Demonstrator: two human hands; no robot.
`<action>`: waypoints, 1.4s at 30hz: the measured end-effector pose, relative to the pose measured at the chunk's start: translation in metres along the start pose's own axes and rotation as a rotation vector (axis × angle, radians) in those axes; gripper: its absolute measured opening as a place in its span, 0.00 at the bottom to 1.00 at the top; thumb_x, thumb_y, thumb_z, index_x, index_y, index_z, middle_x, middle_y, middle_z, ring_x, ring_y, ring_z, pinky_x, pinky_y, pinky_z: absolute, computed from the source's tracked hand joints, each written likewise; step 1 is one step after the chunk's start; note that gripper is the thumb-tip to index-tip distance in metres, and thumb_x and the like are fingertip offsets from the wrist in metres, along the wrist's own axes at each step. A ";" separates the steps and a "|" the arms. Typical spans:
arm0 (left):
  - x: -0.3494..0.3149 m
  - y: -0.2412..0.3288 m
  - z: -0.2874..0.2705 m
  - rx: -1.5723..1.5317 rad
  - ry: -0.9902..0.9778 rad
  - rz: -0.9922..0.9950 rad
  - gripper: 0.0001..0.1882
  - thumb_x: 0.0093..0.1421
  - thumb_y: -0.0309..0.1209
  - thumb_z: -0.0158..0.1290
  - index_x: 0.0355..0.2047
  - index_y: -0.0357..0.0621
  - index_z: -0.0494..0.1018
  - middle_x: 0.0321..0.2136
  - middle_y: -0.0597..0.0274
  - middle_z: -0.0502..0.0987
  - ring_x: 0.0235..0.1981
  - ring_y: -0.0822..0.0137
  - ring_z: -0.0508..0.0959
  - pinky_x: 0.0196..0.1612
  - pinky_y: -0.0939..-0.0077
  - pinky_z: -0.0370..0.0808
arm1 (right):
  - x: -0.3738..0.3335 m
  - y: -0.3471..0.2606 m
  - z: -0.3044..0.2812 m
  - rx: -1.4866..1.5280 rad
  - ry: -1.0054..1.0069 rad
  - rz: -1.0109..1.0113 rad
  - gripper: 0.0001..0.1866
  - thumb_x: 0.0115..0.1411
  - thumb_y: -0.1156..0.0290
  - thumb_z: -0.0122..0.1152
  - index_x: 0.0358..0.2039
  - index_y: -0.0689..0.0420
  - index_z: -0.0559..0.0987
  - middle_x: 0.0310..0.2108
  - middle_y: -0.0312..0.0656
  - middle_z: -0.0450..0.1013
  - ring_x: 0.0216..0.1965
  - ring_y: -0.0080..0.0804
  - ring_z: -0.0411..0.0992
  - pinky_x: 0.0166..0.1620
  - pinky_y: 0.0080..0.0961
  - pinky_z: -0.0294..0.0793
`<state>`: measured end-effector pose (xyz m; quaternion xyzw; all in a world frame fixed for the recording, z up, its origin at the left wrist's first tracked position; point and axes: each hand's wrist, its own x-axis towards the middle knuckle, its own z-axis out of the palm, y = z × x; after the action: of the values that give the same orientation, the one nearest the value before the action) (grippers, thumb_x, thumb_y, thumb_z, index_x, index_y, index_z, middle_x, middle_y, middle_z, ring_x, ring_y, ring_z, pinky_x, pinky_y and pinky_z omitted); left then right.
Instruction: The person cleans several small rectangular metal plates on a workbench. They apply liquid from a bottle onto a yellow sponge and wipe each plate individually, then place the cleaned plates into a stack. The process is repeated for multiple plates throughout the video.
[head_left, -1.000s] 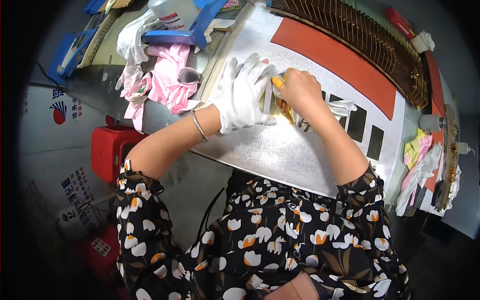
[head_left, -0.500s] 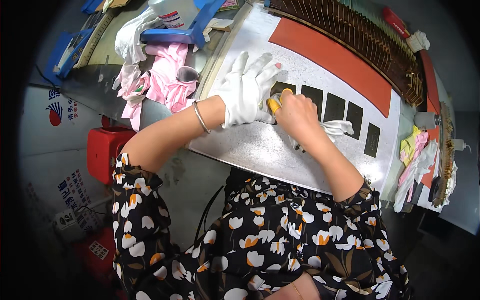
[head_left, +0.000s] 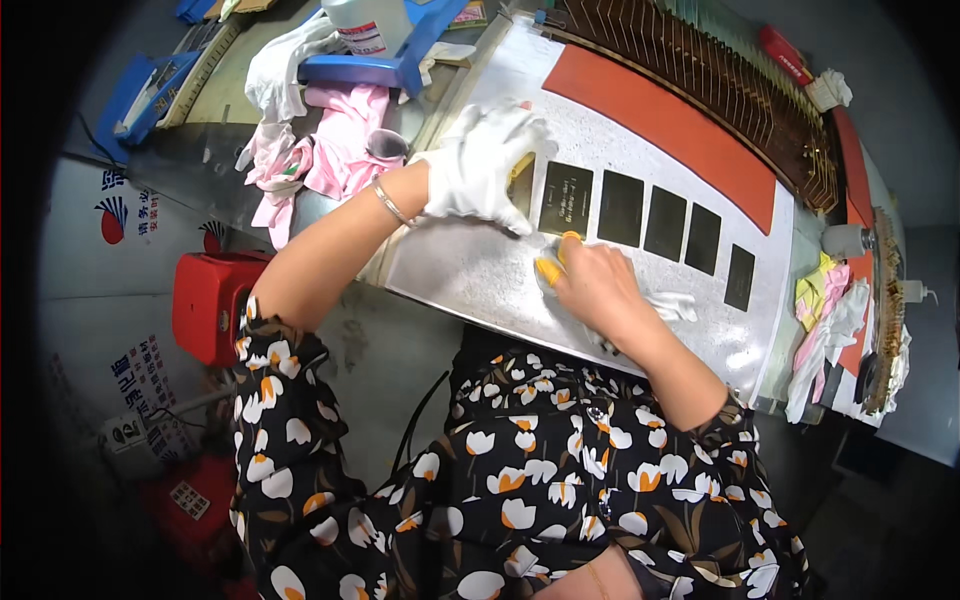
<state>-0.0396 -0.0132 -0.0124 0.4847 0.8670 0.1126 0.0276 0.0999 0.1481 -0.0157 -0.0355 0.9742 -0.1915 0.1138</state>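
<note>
My left hand [head_left: 485, 168], in a white glove with one bare fingertip showing, is curled over the left part of the white work surface [head_left: 450, 265]. Between its thumb and fingers shows the edge of a dark plate [head_left: 521, 172], mostly hidden by the glove. My right hand [head_left: 598, 285] is bare apart from yellow finger cots [head_left: 549, 270] on thumb and forefinger, whose tips are slightly apart. A crumpled white cloth [head_left: 672, 305] sticks out from under its palm. Just beyond lies a row of dark rectangular plates [head_left: 622, 208]; the leftmost [head_left: 566, 200] bears pale markings.
A red-orange strip [head_left: 660, 125] lies behind the plates, before a long slotted rack [head_left: 700, 75]. Pink cloths [head_left: 345, 150] and a blue tray [head_left: 365, 70] holding a bottle are at left. More cloths [head_left: 830, 320] lie right; a red stool [head_left: 215, 305] stands lower left.
My right hand has drawn back toward me, and the white cloth moved with it. The left hand went from spread to curled around a dark plate. The leftmost plate in the row is now uncovered.
</note>
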 end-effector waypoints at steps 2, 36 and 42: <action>-0.016 -0.014 0.000 0.004 0.086 -0.064 0.57 0.34 0.58 0.62 0.58 0.35 0.54 0.59 0.43 0.54 0.62 0.50 0.53 0.62 0.52 0.48 | 0.001 -0.002 -0.018 -0.043 -0.017 -0.046 0.15 0.54 0.63 0.55 0.27 0.66 0.74 0.22 0.58 0.73 0.26 0.56 0.74 0.31 0.46 0.72; -0.029 -0.018 -0.008 0.239 -0.179 0.009 0.67 0.27 0.71 0.54 0.61 0.36 0.51 0.62 0.52 0.51 0.65 0.54 0.46 0.64 0.58 0.42 | 0.049 -0.036 0.021 0.124 0.167 -0.219 0.09 0.49 0.74 0.50 0.23 0.68 0.73 0.20 0.58 0.73 0.25 0.51 0.75 0.27 0.42 0.74; -0.003 -0.022 -0.034 0.132 -0.272 0.051 0.58 0.32 0.58 0.64 0.57 0.33 0.56 0.57 0.37 0.56 0.60 0.45 0.56 0.61 0.60 0.55 | -0.022 -0.018 0.005 0.253 -0.135 -0.318 0.09 0.52 0.70 0.54 0.24 0.64 0.75 0.25 0.55 0.73 0.24 0.48 0.74 0.28 0.43 0.72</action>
<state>-0.0611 -0.0328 0.0159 0.5183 0.8481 -0.0108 0.1098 0.1228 0.1324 -0.0087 -0.1867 0.9148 -0.3250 0.1508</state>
